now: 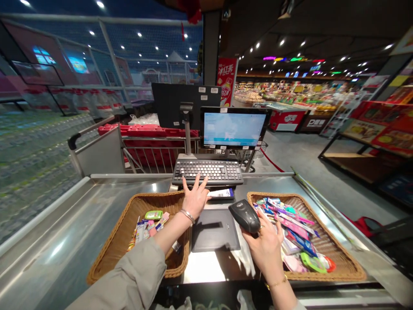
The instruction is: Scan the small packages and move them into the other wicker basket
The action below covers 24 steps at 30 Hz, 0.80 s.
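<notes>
My left hand (195, 199), with a bracelet at the wrist, has its fingers spread over the front edge of a black keyboard (222, 171). In my right hand (266, 243) is a dark barcode scanner (244, 215), its head tilted up to the left. Beneath my left forearm, a wicker basket (111, 232) holds a few small packets and a green-edged pack (153, 215). Another wicker basket (350, 262), right of my right hand, is heaped with toothbrushes, toothpaste boxes and other small packaged goods. A flat dark pad (213, 234) lies between the baskets.
A lit screen (230, 129) stands behind the keyboard, beside the back of another monitor (172, 105). A blue-and-white box (221, 193) lies just below the keyboard. The metal counter (58, 245) has raised edges. Beyond it are a cart (148, 157) and shop shelves (380, 125).
</notes>
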### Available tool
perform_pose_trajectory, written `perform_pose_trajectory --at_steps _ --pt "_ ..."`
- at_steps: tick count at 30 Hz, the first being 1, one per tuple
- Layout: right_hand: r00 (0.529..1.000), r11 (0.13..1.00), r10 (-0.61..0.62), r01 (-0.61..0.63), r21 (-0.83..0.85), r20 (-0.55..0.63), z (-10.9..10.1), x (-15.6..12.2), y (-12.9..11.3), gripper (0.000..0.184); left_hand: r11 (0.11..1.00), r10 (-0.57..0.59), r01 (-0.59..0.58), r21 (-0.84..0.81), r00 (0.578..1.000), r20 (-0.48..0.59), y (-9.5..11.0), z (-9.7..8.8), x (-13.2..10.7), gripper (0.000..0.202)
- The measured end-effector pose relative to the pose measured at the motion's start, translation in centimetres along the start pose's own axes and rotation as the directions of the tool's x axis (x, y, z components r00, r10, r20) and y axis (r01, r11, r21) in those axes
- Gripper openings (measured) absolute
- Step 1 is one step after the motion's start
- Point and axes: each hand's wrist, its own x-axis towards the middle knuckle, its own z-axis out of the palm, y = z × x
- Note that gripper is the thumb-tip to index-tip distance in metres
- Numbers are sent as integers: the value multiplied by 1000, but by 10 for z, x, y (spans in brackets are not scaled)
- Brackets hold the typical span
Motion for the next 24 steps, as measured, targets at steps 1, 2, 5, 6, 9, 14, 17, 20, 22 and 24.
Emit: perform_pose_trajectory --at_steps 1,2,5,6,9,14,17,20,22,24 --pt "1000 1000 8 -8 -6 -13 0 -1 2 27 1000 5 -5 0 1000 2 2 1 2 11" --pt "1000 1000 14 -14 -10 -21 1 -2 5 28 1000 11 -11 0 1000 4 3 2 3 11" --pt "999 999 26 -27 -23 -33 -1 -5 12 31 999 32 -32 -16 999 1 9 5 8 10" --pt "999 999 30 -31 -31 -32 -2 -6 15 31 999 40 -40 -23 999 -1 11 5 10 10" --pt "998 997 53 -55 -52 -42 -6 -8 20 31 997 62 -62 -37 998 2 18 8 15 10" --pt "991 993 97 -103 -58 -92 -14 -11 26 30 995 86 -86 -45 996 7 31 11 23 9" --pt "990 992 102 -109 -71 -94 -20 -13 30 32 993 106 -105 -60 994 3 38 13 27 10" --pt "987 988 124 -132 -82 -98 -26 -16 33 33 989 125 -126 -80 992 -10 44 15 31 9" --pt "985 985 142 -151 -88 -99 -31 -17 35 35 987 136 -137 -89 991 -17 48 16 34 9" --pt "983 982 157 -166 -94 -100 -34 -18 38 35 985 146 -147 -92 989 -20 53 17 37 10"
